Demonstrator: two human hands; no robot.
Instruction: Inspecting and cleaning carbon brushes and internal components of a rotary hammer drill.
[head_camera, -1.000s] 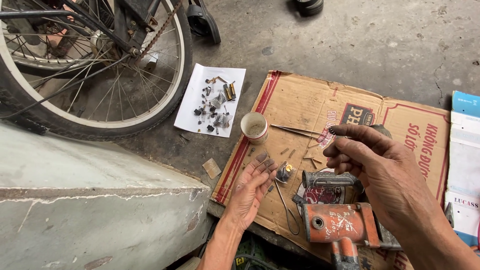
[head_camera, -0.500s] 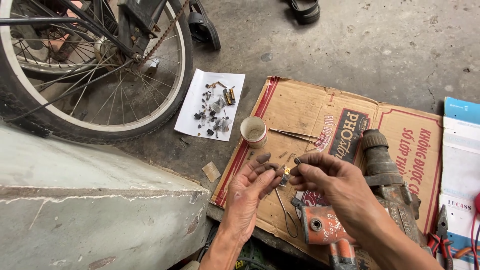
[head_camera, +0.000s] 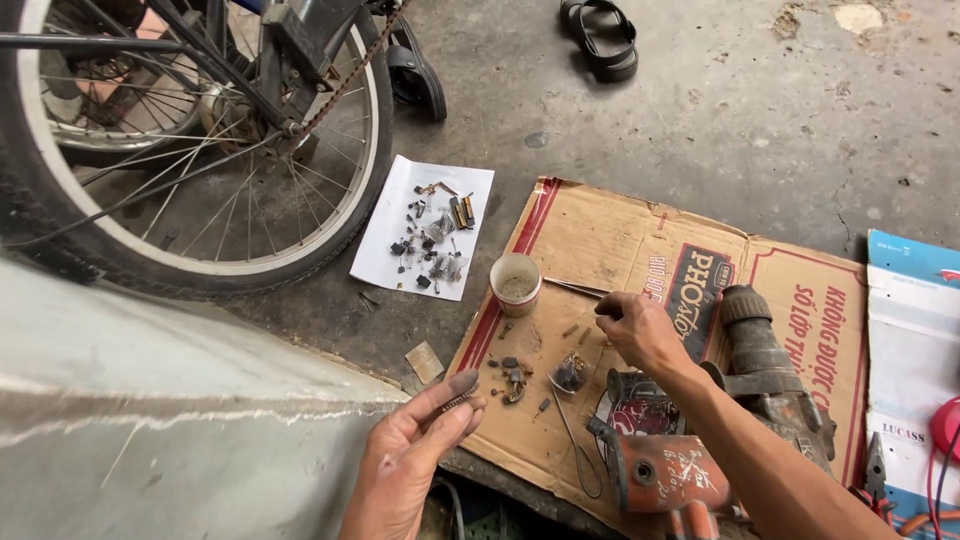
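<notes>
Lying far left: bicycle wheel (head_camera: 190, 150), then white paper (head_camera: 425, 240) carrying small parts. Pinching a small metal part (head_camera: 460, 400) between left hand (head_camera: 415, 455) fingertips. Hovering over flattened cardboard (head_camera: 640, 300), right hand (head_camera: 640, 335) fingertips pressing together; held item unclear.

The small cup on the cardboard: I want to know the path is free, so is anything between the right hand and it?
Nothing visible blocks it. The right hand hovers over the cardboard, and the small cup stands upright to its left. Between them lies only a thin metal rod, flat on the cardboard. The left hand holds a small part, well clear.
</notes>
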